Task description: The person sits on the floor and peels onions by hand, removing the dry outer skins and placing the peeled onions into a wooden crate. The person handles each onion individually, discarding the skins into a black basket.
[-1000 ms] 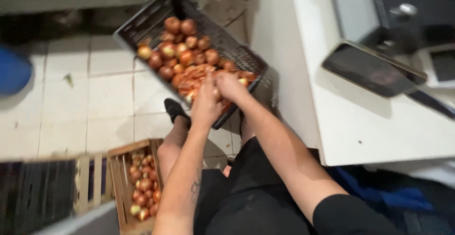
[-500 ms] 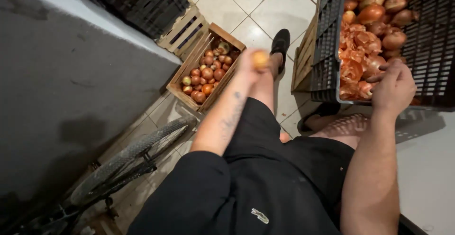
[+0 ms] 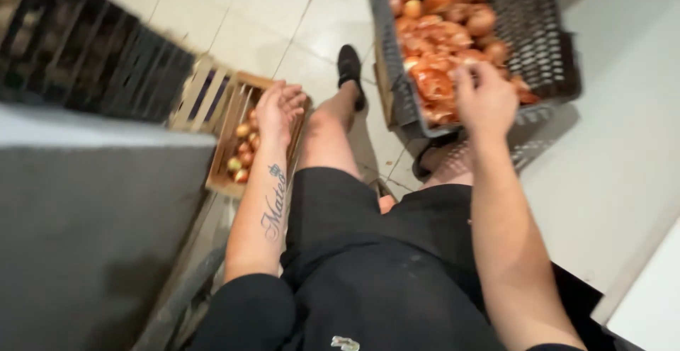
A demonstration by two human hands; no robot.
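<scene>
The left hand (image 3: 280, 106) hangs spread and empty over the near right corner of the wooden crate (image 3: 225, 181) on the floor tiles, which holds a few small onions (image 3: 241, 154) against its right wall. The right hand (image 3: 485, 99) is down at the near edge of the dark plastic crate (image 3: 545, 75), fingers curled among loose skins (image 3: 432, 82); the blur leaves it unclear whether it has closed on anything. Whole onions (image 3: 482, 21) lie further back, toward that crate's far side. They look firm, round and fairly light, easy to cup one at a time around the belly. Their papery outer skin is likely to slip or flake off, so a pinch at the skin alone would probably fail.
</scene>
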